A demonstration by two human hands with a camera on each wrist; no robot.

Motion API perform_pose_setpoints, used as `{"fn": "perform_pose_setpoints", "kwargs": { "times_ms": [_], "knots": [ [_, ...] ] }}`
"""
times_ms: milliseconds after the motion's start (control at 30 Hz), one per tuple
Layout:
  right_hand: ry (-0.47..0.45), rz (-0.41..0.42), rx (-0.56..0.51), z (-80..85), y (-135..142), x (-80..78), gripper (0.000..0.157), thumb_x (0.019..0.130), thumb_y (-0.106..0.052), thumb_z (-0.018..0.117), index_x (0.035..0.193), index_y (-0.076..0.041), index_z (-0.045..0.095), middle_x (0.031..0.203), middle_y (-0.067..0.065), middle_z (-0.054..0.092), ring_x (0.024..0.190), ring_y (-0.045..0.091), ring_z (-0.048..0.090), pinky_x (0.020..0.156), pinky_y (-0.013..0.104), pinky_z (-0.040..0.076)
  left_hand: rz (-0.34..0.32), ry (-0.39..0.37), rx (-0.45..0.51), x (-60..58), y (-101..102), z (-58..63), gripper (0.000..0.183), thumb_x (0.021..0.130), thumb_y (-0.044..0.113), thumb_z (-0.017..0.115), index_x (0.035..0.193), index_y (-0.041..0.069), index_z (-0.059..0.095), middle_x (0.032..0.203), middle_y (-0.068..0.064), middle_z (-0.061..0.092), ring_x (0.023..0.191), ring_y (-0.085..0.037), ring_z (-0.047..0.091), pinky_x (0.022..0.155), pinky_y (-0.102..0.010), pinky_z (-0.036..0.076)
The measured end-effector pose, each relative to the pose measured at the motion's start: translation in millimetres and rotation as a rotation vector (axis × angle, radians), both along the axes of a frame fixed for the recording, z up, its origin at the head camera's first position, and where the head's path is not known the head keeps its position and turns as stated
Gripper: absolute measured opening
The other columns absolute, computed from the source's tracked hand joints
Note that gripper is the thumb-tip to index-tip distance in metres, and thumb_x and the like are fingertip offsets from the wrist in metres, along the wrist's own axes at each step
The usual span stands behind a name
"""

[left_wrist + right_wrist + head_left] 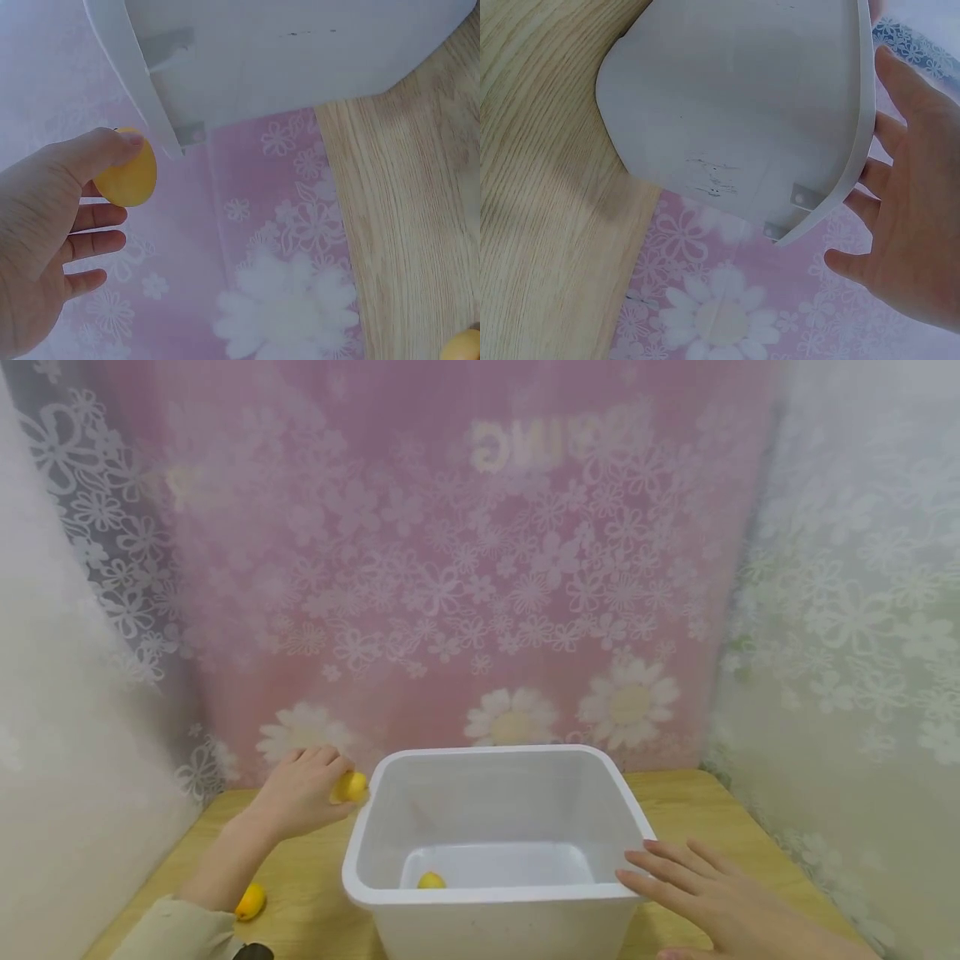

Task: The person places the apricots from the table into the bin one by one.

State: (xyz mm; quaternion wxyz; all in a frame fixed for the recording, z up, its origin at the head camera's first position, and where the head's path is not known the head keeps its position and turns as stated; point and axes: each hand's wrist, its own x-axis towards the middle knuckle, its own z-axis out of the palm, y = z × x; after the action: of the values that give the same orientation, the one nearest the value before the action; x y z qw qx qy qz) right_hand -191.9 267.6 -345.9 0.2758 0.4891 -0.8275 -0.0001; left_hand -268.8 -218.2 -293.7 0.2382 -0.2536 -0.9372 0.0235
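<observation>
A white plastic tub (495, 894) stands in the middle of the table. Just outside its left rim, my left hand (303, 793) pinches a yellow lemon (355, 787) between thumb and fingers. In the left wrist view the thumb lies across that lemon (127, 176), close to the tub's rim (142, 97), while the other fingers stick out below it. Inside the tub, a second lemon (431, 881) lies on the floor, partly covered by the front rim. My right hand (712, 893) has its fingers spread and extended, with the fingertips at the tub's right front corner.
Another lemon (251, 902) lies on the wooden table (315, 893) left of the tub, beside the left forearm. A dark rounded thing (253, 952) shows at the bottom edge. Flower-patterned curtains (465, 568) hang behind the table and at both sides.
</observation>
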Motion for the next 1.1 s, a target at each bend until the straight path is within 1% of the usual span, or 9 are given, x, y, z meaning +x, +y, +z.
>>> {"fn": "perform_pose_setpoints", "kwargs": {
  "times_ms": [100, 267, 433, 633, 733, 867, 967, 1100],
  "knots": [
    [-0.005, 0.002, -0.005, -0.9, 1, -0.4, 0.07, 0.081, -0.047, 0.066, 0.139, -0.015, 0.043, 0.139, 0.0, 0.045, 0.138, 0.007, 0.017, 0.11, 0.022, -0.002, -0.015, 0.013, -0.01, -2.8, 6, -0.6, 0.033, 0.073, 0.035, 0.074, 0.092, 0.012, 0.061, 0.087, -0.001, 0.056, 0.089, -0.026, 0.054, 0.081, -0.048, 0.042],
    [-0.021, 0.009, -0.019, -1.4, 2, -1.4, 0.07, 0.081, -0.046, 0.066, 0.139, -0.014, 0.043, 0.139, 0.0, 0.044, 0.137, 0.008, 0.018, 0.11, 0.022, -0.002, -0.061, 0.018, -0.03, -9.7, 18, 0.0, 0.033, 0.074, 0.033, 0.074, 0.094, 0.012, 0.059, 0.095, -0.004, 0.058, 0.096, -0.028, 0.053, 0.085, -0.05, 0.04],
    [-0.014, 0.003, -0.01, -1.0, 1, -1.6, 0.071, 0.081, -0.047, 0.066, 0.139, -0.015, 0.043, 0.14, 0.0, 0.044, 0.138, 0.009, 0.018, 0.11, 0.022, -0.002, -0.087, 0.018, -0.064, -14.9, 30, -1.6, 0.031, 0.073, 0.032, 0.073, 0.092, 0.012, 0.059, 0.09, -0.001, 0.056, 0.092, -0.025, 0.053, 0.084, -0.047, 0.04],
    [-0.007, 0.0, -0.005, -1.3, 0, -0.5, 0.07, 0.081, -0.047, 0.065, 0.139, -0.015, 0.043, 0.139, 0.0, 0.044, 0.138, 0.008, 0.018, 0.11, 0.022, -0.002, -0.134, 0.044, -0.097, -18.6, 41, -6.4, 0.033, 0.072, 0.032, 0.075, 0.092, 0.011, 0.059, 0.085, 0.001, 0.051, 0.086, -0.023, 0.051, 0.083, -0.045, 0.04],
    [-0.007, 0.003, -0.008, -1.3, -1, -0.3, 0.07, 0.081, -0.047, 0.065, 0.139, -0.014, 0.043, 0.139, 0.0, 0.044, 0.137, 0.009, 0.019, 0.11, 0.022, -0.002, -0.13, 0.047, -0.121, -20.2, 45, -7.1, 0.034, 0.072, 0.033, 0.075, 0.093, 0.011, 0.06, 0.084, 0.0, 0.049, 0.085, -0.023, 0.05, 0.083, -0.044, 0.04],
    [0.001, 0.006, -0.011, -1.1, -1, -0.3, 0.069, 0.081, -0.048, 0.065, 0.138, -0.013, 0.044, 0.139, 0.001, 0.044, 0.137, 0.01, 0.02, 0.11, 0.022, -0.001, -0.117, 0.05, -0.139, -23.1, 47, -7.8, 0.036, 0.073, 0.033, 0.075, 0.096, 0.01, 0.059, 0.086, -0.001, 0.051, 0.088, -0.025, 0.051, 0.083, -0.044, 0.041],
    [0.006, 0.006, -0.01, -1.3, -1, -0.4, 0.069, 0.081, -0.048, 0.064, 0.138, -0.013, 0.045, 0.139, 0.0, 0.044, 0.137, 0.01, 0.02, 0.11, 0.022, -0.001, -0.104, 0.046, -0.142, -24.9, 47, -7.6, 0.039, 0.075, 0.033, 0.075, 0.101, 0.009, 0.06, 0.091, -0.004, 0.055, 0.092, -0.026, 0.052, 0.084, -0.045, 0.04],
    [0.002, 0.008, -0.012, -2.3, 0, -0.4, 0.069, 0.081, -0.048, 0.065, 0.138, -0.013, 0.044, 0.139, 0.0, 0.044, 0.137, 0.01, 0.02, 0.11, 0.022, -0.001, -0.09, 0.044, -0.138, -24.3, 46, -3.9, 0.041, 0.077, 0.033, 0.073, 0.106, 0.007, 0.06, 0.098, -0.006, 0.059, 0.095, -0.028, 0.053, 0.085, -0.045, 0.039]
  ]
}}
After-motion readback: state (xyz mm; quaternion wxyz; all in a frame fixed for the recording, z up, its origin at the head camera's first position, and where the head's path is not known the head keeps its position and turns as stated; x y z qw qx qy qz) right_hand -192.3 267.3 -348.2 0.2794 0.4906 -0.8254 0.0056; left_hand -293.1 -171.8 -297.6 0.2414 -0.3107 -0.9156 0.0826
